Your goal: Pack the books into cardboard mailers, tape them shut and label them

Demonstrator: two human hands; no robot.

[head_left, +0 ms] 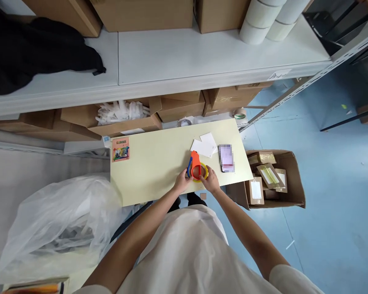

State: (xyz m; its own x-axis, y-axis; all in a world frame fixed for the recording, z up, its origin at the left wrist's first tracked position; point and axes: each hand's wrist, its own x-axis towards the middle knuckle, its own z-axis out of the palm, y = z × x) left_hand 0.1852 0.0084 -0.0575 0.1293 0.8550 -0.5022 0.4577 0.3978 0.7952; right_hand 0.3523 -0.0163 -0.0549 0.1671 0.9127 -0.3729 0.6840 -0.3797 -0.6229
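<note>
Over the front of the pale yellow table point(153, 163), both my hands are at an orange tape dispenser point(195, 160) with a yellow-edged tape roll point(204, 170) and a blue part point(189, 166). From the left, my left hand point(182, 181) is closed on its side. My right hand point(211, 181) grips the roll side, thumb at the orange ring. Just beyond the dispenser lie several white paper slips point(205, 145), partly overlapping. A phone point(226, 158) with a blurred screen rests to the right of them.
A pink printed packet point(120, 148) lies at the table's left end. Right of the table, an open carton point(296, 183) holds several small taped boxes. A shelf point(184, 61) with cartons and white rolls point(254, 24) crosses the back. A translucent plastic bag point(58, 220) bulges at left.
</note>
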